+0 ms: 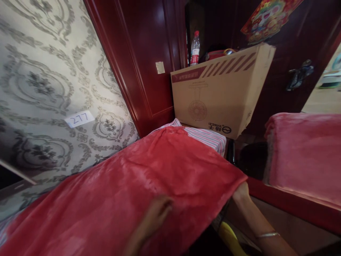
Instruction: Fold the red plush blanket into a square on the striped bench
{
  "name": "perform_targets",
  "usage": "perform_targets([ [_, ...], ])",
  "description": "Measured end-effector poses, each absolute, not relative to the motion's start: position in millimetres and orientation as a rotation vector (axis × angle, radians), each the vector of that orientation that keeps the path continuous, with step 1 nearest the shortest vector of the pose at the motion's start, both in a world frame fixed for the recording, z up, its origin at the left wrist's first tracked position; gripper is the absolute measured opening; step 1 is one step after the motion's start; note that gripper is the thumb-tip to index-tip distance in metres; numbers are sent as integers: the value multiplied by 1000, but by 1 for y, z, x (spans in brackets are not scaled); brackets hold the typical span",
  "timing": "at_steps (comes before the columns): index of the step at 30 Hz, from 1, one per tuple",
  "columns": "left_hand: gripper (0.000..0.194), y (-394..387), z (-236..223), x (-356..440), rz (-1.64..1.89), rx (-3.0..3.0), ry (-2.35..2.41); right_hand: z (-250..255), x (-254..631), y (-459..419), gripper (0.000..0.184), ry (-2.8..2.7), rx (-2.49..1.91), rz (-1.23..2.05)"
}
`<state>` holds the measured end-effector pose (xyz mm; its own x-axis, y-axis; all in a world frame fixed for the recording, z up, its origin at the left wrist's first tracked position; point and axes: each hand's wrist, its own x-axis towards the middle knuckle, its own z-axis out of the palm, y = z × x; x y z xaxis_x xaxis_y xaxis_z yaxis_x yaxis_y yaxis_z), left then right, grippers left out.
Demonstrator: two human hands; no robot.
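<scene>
A red plush blanket [170, 167] is spread over a bed and fills the lower middle of the view, with soft creases across it. Its right corner is lifted by my right hand [241, 192], which grips the edge; the fingers are hidden beneath the cloth. A bracelet circles that wrist. My left hand [161, 209] is over the middle of the blanket, blurred by motion, so its fingers are unclear. From under the blanket's far end shows a striped sheet [209, 138].
Beyond the bed stands a large cardboard box [213, 96], with a plastic bottle [195, 49] behind it. At right, a folded pink blanket [306, 153] lies on a red surface. Patterned wallpaper [39, 81] bears a paper label [80, 118]. Something yellow [230, 240] is low beside the bed.
</scene>
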<state>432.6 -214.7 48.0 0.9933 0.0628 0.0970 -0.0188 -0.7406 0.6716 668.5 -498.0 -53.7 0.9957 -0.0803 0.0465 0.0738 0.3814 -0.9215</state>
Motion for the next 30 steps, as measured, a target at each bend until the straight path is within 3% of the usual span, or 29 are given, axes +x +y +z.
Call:
perform_targets([
  [5,46,-118,57,442,512,2725,502,-48,677,-488,45,59,-1151,-124],
  [9,56,-89,35,431,372,2932,914,-25,658,-460,31,-87,-1214,-62],
  [15,57,-103,7,422,201,3095,1061,-8,617,-407,5,-943,-1576,298],
  [22,55,-99,5,422,226,3128,1079,-10,629,-377,44,-597,-1602,572],
  [26,54,-102,6,422,212,3146,1086,12,652,-370,47,-255,-1467,807],
  [30,54,-105,8,423,182,3164,1104,30,675,-366,40,-131,-1421,711],
])
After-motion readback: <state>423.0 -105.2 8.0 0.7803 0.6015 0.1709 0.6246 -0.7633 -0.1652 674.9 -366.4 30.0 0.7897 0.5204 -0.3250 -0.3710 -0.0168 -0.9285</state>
